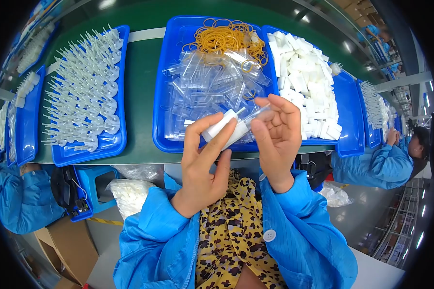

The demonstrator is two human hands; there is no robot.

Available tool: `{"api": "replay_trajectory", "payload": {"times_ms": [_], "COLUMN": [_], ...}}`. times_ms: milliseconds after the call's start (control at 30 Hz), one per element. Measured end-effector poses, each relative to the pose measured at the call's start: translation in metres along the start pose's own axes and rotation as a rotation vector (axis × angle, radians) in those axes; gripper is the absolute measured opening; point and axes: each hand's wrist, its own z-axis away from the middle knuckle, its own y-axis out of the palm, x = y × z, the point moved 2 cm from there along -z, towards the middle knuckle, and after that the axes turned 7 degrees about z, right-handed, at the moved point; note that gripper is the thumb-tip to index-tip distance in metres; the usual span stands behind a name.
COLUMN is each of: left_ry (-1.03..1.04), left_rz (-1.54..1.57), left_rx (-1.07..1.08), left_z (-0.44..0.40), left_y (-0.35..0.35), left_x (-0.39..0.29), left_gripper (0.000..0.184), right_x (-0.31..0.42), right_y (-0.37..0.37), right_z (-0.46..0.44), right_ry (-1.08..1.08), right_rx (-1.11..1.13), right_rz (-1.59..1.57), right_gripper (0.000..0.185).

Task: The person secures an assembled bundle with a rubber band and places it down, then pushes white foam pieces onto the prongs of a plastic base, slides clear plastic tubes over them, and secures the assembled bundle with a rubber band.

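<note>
My left hand is closed around a white block-like piece, with a thin pale stem sticking up from its far end. Between the thumb and fingers of my right hand is a clear plastic sleeve, close beside the white piece. Whether sleeve and piece touch is hard to make out. Both hands hover over the near edge of a blue tray, where many clear plastic sleeves lie loose below a heap of yellow rubber bands.
Right of the sleeves, white blocks fill another blue tray. A blue tray at left holds rows of white stemmed parts. Co-workers in blue sit at far left and right. A blue stool stands below the green table.
</note>
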Motion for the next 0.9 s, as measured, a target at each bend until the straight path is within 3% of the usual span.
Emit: {"api": "replay_trajectory", "payload": {"times_ms": [33, 67, 133, 167, 267, 300, 367, 600, 700, 800, 867, 900], "left_ry": [0.014, 0.011, 0.047, 0.047, 0.139, 0.128, 0.116, 0.119, 0.125, 0.087, 0.051, 0.143], "left_rz": [-0.017, -0.017, -0.018, -0.017, -0.186, -0.133, -0.080, 0.033, 0.024, 0.020, 0.040, 0.015], "left_rx": [0.006, 0.010, -0.054, -0.048, -0.062, -0.095, -0.124, -0.177, -0.179, -0.176, -0.176, -0.168], "left_z": [0.001, 0.002, 0.003, 0.003, 0.005, 0.008, 0.009, 0.011, 0.012, 0.009, 0.008, 0.009], "left_y": [0.001, 0.002, 0.004, 0.004, 0.006, 0.008, 0.010, 0.013, 0.012, 0.008, 0.006, 0.007], "left_x": [0.000, 0.001, 0.002, 0.003, 0.006, 0.009, 0.011, 0.011, 0.010, 0.007, 0.010, 0.014], "left_gripper": [0.057, 0.057, 0.057, 0.057, 0.058, 0.059, 0.061, 0.060, 0.060, 0.054, 0.049, 0.045], "right_x": [-0.001, 0.001, 0.008, 0.005, 0.008, 0.008, 0.012, 0.013, 0.014, 0.016, 0.009, 0.009], "right_y": [0.002, 0.005, 0.012, 0.012, 0.006, 0.004, 0.002, 0.003, 0.002, 0.004, 0.005, 0.001], "right_z": [0.000, 0.000, 0.001, 0.003, -0.001, -0.002, -0.002, 0.004, 0.005, 0.003, 0.002, 0.000], "right_ry": [-0.018, -0.014, -0.152, -0.106, -0.146, -0.142, -0.377, -0.487, -0.516, -0.359, -0.016, 0.045], "right_rx": [-0.004, -0.007, 0.055, 0.055, 0.122, 0.117, 0.076, -0.046, -0.052, 0.047, 0.060, 0.078], "right_rz": [-0.005, -0.006, 0.218, 0.238, 0.414, 0.413, 0.575, 0.696, 0.643, 0.498, -0.179, -0.226], "right_gripper": [0.072, 0.072, 0.091, 0.101, 0.099, 0.099, 0.089, 0.069, 0.071, 0.064, 0.050, 0.033]}}
